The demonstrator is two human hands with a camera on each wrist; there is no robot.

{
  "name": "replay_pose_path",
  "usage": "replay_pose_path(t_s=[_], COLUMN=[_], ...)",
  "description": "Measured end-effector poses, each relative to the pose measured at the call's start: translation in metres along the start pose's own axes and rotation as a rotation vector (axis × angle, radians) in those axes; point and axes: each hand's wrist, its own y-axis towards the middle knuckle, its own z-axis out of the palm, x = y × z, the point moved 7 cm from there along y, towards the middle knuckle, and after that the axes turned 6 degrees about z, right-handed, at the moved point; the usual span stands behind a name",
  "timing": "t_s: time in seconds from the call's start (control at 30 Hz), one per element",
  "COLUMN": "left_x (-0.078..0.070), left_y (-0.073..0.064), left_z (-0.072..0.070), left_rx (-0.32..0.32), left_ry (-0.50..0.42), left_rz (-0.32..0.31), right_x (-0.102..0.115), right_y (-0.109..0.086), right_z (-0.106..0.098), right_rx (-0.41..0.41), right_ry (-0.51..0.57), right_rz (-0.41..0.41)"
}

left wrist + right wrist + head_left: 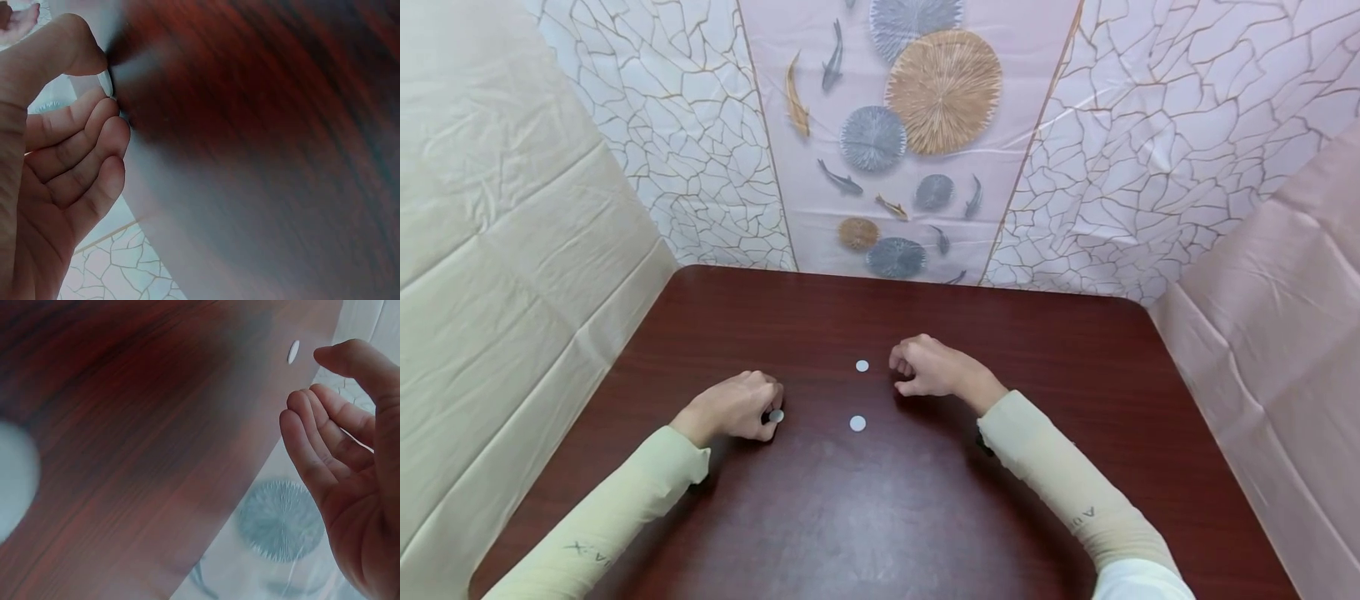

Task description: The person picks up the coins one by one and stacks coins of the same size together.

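My left hand (737,407) is low over the left part of the table, its thumb and forefinger pinching a small white disc (777,416). In the left wrist view that disc (106,84) shows nearly edge-on between the thumb tip and forefinger. Two more white discs lie flat mid-table: a far disc (862,366) and a near disc (857,423). Just right of the far disc, my right hand (934,367) has loosely bent fingers and holds nothing. In the right wrist view a disc (293,352) lies a short way beyond the thumb tip.
The dark red-brown wooden table (865,517) has rounded far corners. A patterned cloth (895,208) hangs behind it, and pale cloths stand along the left and right sides. A blurred pale shape (15,481) sits at the left edge of the right wrist view.
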Motion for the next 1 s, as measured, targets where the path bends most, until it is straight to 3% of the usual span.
replay_pose_path(t_s=[0.4,0.73,1.0], left_x=[0.001,-0.001,-0.001], left_y=[0.003,0.003,0.001], left_z=[-0.001,-0.003,-0.002], left_rx=[0.015,0.052,0.047], left_ry=[0.016,-0.006,-0.021], left_rz=[-0.012,-0.017,-0.029], right_x=[0.005,0.000,0.001], right_y=[0.048,0.066,0.075], right_z=[0.013,0.022,0.024], right_rx=[-0.002,0.060,0.143], right_ry=[0.030,-0.013,-0.006], right_rz=[0.022,0.073,0.113])
